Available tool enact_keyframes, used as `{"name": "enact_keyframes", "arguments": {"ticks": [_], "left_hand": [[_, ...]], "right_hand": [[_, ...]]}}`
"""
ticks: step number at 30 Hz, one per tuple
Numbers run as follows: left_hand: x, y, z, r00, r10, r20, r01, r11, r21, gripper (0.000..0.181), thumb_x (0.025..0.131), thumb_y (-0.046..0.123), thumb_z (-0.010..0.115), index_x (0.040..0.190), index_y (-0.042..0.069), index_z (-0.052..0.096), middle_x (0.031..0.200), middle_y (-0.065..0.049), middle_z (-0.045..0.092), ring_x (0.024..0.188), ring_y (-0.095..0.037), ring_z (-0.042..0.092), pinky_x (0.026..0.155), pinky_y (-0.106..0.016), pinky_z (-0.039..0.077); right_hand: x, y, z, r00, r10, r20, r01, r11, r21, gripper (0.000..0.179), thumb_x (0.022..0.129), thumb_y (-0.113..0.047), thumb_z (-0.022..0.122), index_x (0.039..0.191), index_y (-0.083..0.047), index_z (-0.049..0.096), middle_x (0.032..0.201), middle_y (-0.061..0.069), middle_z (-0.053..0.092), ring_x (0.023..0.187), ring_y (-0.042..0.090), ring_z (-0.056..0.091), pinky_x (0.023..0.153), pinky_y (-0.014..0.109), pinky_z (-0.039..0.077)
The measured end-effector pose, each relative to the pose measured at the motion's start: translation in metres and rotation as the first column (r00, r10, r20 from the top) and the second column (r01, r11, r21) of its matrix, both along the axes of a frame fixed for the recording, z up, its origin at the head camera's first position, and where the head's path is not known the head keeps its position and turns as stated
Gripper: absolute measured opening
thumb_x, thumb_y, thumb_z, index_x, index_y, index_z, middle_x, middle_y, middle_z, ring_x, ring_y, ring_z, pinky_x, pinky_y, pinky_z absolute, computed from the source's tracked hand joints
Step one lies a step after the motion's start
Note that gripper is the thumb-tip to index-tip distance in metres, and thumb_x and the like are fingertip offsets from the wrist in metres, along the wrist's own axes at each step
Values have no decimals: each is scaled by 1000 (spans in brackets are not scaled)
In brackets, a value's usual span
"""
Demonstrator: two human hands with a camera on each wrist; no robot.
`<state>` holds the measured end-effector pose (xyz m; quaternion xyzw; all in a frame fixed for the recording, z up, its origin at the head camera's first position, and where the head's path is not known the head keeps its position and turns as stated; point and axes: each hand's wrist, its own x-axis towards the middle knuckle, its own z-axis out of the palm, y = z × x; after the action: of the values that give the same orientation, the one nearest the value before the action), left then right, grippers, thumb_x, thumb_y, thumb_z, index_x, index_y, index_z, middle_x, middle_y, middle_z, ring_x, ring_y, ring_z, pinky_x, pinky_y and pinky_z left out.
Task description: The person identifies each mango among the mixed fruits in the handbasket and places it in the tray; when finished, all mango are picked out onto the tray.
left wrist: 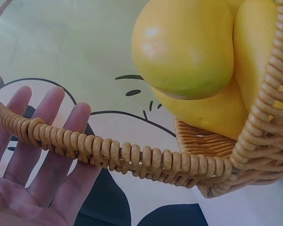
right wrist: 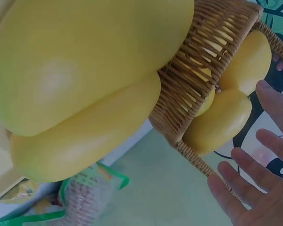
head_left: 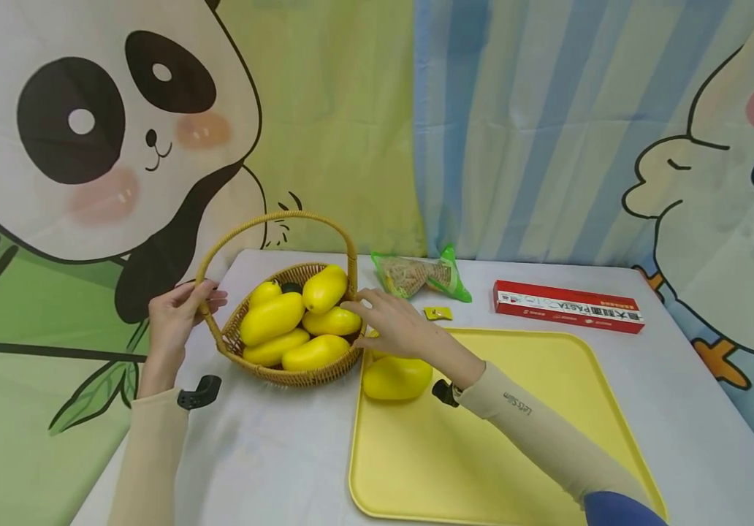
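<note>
Wicker basket (head_left: 285, 376) beside tray edge (head_left: 353, 460); left hand (head_left: 175, 319) pinching handle (head_left: 291, 215); right hand (head_left: 395, 321), fingers spread, empty, near fruit (head_left: 329, 321).

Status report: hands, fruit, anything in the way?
Left hand at the handle, right hand open by the basket. Fruit heaped in basket, more on tray. Possible snag: handle arching over basket.

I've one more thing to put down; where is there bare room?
On the yellow tray, nearer than its two mangoes, though the right sleeve crosses above; also on the white tablecloth between the tray and left sleeve. Crowded: the wicker basket, heaped with more mangoes, and the tray's far-left corner, by the right hand.
</note>
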<state>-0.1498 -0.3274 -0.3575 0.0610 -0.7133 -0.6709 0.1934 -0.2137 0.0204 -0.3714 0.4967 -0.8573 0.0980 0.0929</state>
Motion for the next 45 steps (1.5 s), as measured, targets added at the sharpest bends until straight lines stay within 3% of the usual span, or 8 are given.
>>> {"name": "enact_keyframes", "arguments": {"ticks": [3, 7, 13, 22, 26, 34, 38, 45], "left_hand": [[1, -1, 0, 1000, 3, -5, -3, 1000, -2, 27, 91, 24, 67, 106, 2, 71, 78, 5, 74, 69, -5, 69, 68, -15, 55], [-1, -2, 0, 1000, -9, -20, 9, 1000, 0, 33, 90, 24, 67, 109, -3, 69, 79, 4, 74, 72, -8, 70, 70, -16, 55], [-3, 1, 0, 1000, 8, 7, -8, 1000, -12, 30, 90, 26, 67, 106, 0, 71, 78, 7, 74, 72, -8, 70, 70, -17, 55], [1, 0, -3, 1000, 19, -5, -19, 999, 28, 32, 89, 26, 69, 105, -1, 71, 78, 3, 74, 73, -10, 71, 70, -17, 56], [1, -1, -2, 1000, 12, -4, -12, 1000, 10, 32, 89, 26, 68, 107, -1, 70, 78, 4, 74, 72, -8, 71, 70, -17, 55], [-2, 0, -2, 1000, 20, 17, -19, 999, -44, 30, 90, 27, 67, 104, 0, 71, 76, 7, 73, 69, -6, 69, 68, -17, 55], [-2, 0, -2, 1000, 15, 25, -13, 999, -50, 23, 90, 28, 67, 99, 8, 73, 77, 8, 73, 70, -6, 69, 69, -17, 55], [-2, -2, -2, 999, 26, 37, -23, 998, -63, 36, 90, 30, 67, 107, -1, 69, 77, 9, 73, 70, -6, 69, 69, -17, 55]], "right_hand": [[-8, -8, 4, 999, 15, 38, -14, 1000, -8, 63, 87, -33, 72, 140, -11, 46, 135, 18, 48, 115, 30, 54, 87, 42, 52], [-19, -20, 11, 995, 11, 95, -13, 1000, 14, 66, 87, -33, 72, 143, -14, 43, 144, 17, 39, 125, 32, 48, 87, 43, 52], [-30, -34, 19, 992, 18, 121, -21, 999, 27, 70, 86, -31, 73, 146, -15, 39, 148, 17, 35, 133, 32, 40, 104, 45, 42], [-44, -53, 22, 996, 46, 73, -48, 999, 16, 71, 85, -25, 75, 145, -14, 39, 147, 17, 35, 125, 29, 46, 94, 40, 48], [-47, -61, 20, 999, 18, 50, -21, 998, 51, 73, 85, -26, 74, 147, -17, 36, 148, 16, 33, 127, 30, 45, 89, 39, 51], [-54, -71, 16, 1000, -4, -4, 5, 996, 89, 79, 82, -30, 77, 148, -15, 35, 152, 17, 28, 135, 32, 38, 102, 42, 44], [-59, -76, 19, 999, -27, 39, 23, 994, 106, 85, 79, -31, 80, 149, -19, 33, 154, 15, 24, 133, 34, 39, 100, 43, 46], [-62, -85, 23, 992, -54, 110, 33, 982, 187, 94, 75, -31, 83, 151, -22, 28, 157, 11, 21, 144, 29, 24, 112, 47, 32]]}}
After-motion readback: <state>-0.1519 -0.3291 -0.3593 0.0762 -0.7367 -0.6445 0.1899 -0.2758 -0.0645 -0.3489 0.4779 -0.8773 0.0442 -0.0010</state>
